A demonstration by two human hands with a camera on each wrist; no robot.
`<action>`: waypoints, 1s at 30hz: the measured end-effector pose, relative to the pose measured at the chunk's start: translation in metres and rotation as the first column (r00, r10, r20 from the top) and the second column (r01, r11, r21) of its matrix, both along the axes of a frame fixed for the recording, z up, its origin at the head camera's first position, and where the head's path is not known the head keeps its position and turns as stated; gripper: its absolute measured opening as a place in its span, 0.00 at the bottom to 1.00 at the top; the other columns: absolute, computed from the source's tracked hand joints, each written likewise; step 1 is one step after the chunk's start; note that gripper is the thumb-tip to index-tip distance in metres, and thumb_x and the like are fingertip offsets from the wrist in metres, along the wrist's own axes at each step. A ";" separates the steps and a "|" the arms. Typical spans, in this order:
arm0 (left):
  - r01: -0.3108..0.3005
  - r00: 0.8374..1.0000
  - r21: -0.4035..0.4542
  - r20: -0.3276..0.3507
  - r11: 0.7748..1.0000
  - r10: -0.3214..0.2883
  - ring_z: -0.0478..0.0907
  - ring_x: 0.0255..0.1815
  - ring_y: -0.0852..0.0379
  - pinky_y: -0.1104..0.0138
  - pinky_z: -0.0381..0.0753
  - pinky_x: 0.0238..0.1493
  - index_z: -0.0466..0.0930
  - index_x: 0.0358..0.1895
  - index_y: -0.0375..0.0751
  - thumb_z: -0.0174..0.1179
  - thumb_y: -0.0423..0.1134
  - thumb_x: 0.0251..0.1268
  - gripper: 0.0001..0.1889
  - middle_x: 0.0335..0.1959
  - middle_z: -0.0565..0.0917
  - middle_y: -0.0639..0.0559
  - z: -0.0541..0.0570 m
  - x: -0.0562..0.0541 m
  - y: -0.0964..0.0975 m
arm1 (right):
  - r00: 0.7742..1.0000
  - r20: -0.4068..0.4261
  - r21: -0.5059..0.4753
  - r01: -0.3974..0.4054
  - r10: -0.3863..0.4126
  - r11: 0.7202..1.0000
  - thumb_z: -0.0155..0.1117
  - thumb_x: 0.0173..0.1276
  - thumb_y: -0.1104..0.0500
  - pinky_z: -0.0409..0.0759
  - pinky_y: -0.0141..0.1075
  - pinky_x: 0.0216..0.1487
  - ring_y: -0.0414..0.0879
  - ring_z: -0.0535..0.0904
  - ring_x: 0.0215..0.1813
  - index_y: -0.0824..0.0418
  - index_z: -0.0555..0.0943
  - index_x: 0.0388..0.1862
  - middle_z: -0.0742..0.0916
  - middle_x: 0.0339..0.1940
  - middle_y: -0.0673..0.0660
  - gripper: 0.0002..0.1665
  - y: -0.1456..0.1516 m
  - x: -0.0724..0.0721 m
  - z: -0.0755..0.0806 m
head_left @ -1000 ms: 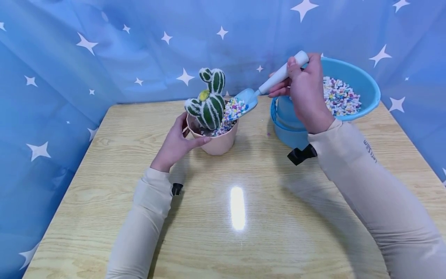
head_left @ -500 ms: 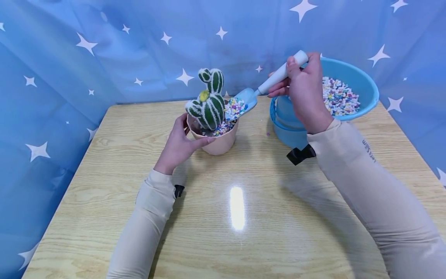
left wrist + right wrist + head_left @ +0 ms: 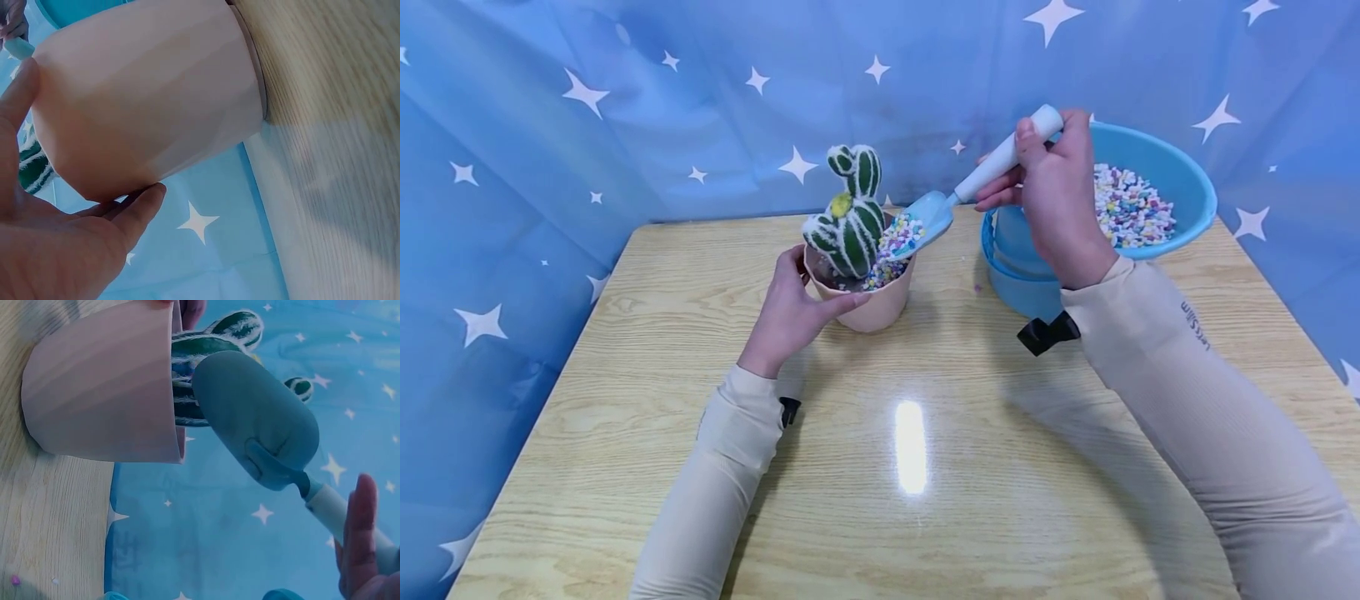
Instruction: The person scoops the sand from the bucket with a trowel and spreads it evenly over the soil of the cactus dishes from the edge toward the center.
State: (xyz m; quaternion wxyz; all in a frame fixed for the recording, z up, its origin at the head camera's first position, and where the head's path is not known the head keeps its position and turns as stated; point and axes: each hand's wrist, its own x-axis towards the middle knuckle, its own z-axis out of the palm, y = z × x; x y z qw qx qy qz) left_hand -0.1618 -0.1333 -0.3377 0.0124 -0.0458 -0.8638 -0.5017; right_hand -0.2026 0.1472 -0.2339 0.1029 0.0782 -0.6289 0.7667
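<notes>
"What does the left hand (image 3: 790, 312) hold?"

"The pink flowerpot (image 3: 876, 308); the thumb lies along the near rim, the fingers round the left side; the pot stands upright on the wooden surface (image 3: 850, 517), a white-fringed green cactus (image 3: 856, 242) inside it."

"And the right hand (image 3: 1060, 200)?"

"It grips the white handle (image 3: 1000, 167) of a blue scoop (image 3: 936, 212); the scoop tilts down over the pot's right side, carrying multicoloured pebbles (image 3: 901, 237) beside the cactus; more pebbles fill part of a blue basin (image 3: 1193, 187) near that hand."
</notes>
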 end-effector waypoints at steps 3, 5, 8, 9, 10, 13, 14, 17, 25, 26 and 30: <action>-0.009 1.000 -0.008 0.000 1.000 0.009 0.62 0.69 0.49 0.56 0.63 0.66 0.51 0.73 0.35 0.75 0.64 0.44 0.59 0.68 0.63 0.43 0.001 0.001 0.001 | 1.000 0.004 0.002 -0.002 0.002 1.000 0.48 0.78 0.55 0.84 0.39 0.29 0.50 0.83 0.23 0.59 0.59 0.50 0.83 0.40 0.65 0.12 -0.001 0.000 0.001; -0.018 1.000 -0.019 -0.001 1.000 0.018 0.63 0.68 0.50 0.56 0.64 0.66 0.52 0.72 0.34 0.75 0.65 0.43 0.60 0.67 0.63 0.43 0.001 0.001 0.002 | 1.000 0.006 0.007 -0.001 0.001 1.000 0.48 0.78 0.55 0.84 0.39 0.29 0.49 0.83 0.23 0.59 0.60 0.50 0.83 0.40 0.65 0.12 -0.001 0.001 0.002; -0.024 1.000 -0.028 -0.013 0.999 0.023 0.63 0.67 0.49 0.56 0.65 0.65 0.52 0.72 0.34 0.75 0.64 0.43 0.59 0.66 0.64 0.42 0.001 0.002 0.004 | 1.000 0.006 0.014 -0.002 0.002 1.000 0.48 0.78 0.55 0.84 0.39 0.29 0.49 0.83 0.23 0.59 0.60 0.50 0.84 0.40 0.64 0.12 -0.001 0.002 0.002; -0.024 1.000 -0.029 -0.019 0.999 0.023 0.64 0.67 0.49 0.56 0.66 0.65 0.52 0.71 0.33 0.75 0.64 0.44 0.59 0.65 0.64 0.42 0.001 0.002 0.005 | 1.000 0.005 0.014 -0.002 0.002 1.000 0.48 0.78 0.55 0.84 0.39 0.29 0.49 0.83 0.23 0.59 0.60 0.50 0.83 0.40 0.64 0.12 -0.001 0.002 0.002; -0.024 0.999 -0.031 -0.025 0.999 0.023 0.64 0.67 0.49 0.57 0.66 0.64 0.52 0.71 0.33 0.75 0.63 0.44 0.58 0.65 0.64 0.42 0.001 0.002 0.006 | 1.000 0.004 0.012 -0.002 0.002 1.000 0.48 0.78 0.55 0.84 0.39 0.29 0.49 0.83 0.23 0.59 0.60 0.50 0.83 0.40 0.64 0.12 -0.002 0.002 0.002; -0.029 0.999 -0.039 -0.033 0.999 0.027 0.64 0.67 0.48 0.57 0.66 0.64 0.52 0.71 0.32 0.75 0.61 0.46 0.57 0.65 0.63 0.40 0.001 0.003 0.007 | 1.000 -0.001 0.017 -0.005 0.005 1.000 0.48 0.78 0.55 0.84 0.39 0.29 0.49 0.83 0.23 0.59 0.60 0.50 0.84 0.40 0.64 0.11 -0.002 0.002 0.001; -0.034 0.999 -0.042 -0.030 0.999 0.032 0.64 0.67 0.48 0.57 0.66 0.64 0.52 0.71 0.32 0.75 0.61 0.46 0.57 0.65 0.63 0.40 0.001 0.003 0.008 | 1.000 -0.003 0.017 -0.005 0.005 1.000 0.49 0.78 0.55 0.84 0.39 0.29 0.49 0.83 0.23 0.59 0.60 0.50 0.83 0.40 0.64 0.11 -0.002 0.002 0.001; -0.048 0.999 -0.049 -0.021 0.998 0.047 0.64 0.66 0.49 0.57 0.66 0.64 0.52 0.71 0.33 0.75 0.61 0.46 0.57 0.65 0.64 0.41 0.001 0.003 0.009 | 1.000 -0.010 0.021 -0.007 0.007 1.000 0.49 0.78 0.55 0.84 0.39 0.29 0.49 0.83 0.23 0.59 0.60 0.49 0.84 0.40 0.64 0.12 -0.002 0.003 0.001; -0.071 0.997 -0.046 -0.004 0.996 0.071 0.65 0.64 0.50 0.57 0.66 0.64 0.52 0.71 0.34 0.75 0.62 0.46 0.57 0.64 0.63 0.43 0.002 0.006 0.014 | 0.999 -0.034 0.007 -0.017 0.017 1.000 0.50 0.78 0.56 0.83 0.39 0.28 0.49 0.83 0.22 0.60 0.60 0.48 0.83 0.38 0.65 0.12 -0.003 0.003 0.002; -0.076 0.997 -0.050 -0.003 0.996 0.076 0.65 0.64 0.51 0.57 0.66 0.64 0.52 0.71 0.34 0.75 0.62 0.46 0.57 0.65 0.62 0.43 0.003 0.006 0.015 | 0.999 -0.038 0.009 -0.018 0.018 1.000 0.50 0.78 0.56 0.83 0.39 0.28 0.49 0.83 0.22 0.60 0.61 0.48 0.82 0.38 0.65 0.12 -0.003 0.003 0.001; -0.088 0.996 -0.067 -0.007 0.994 0.088 0.64 0.64 0.50 0.58 0.66 0.64 0.50 0.71 0.33 0.75 0.62 0.46 0.58 0.66 0.61 0.41 0.002 0.007 0.018 | 0.998 -0.050 0.016 -0.022 0.023 1.000 0.51 0.78 0.56 0.83 0.39 0.27 0.49 0.83 0.21 0.60 0.61 0.48 0.81 0.35 0.66 0.11 -0.003 0.004 0.001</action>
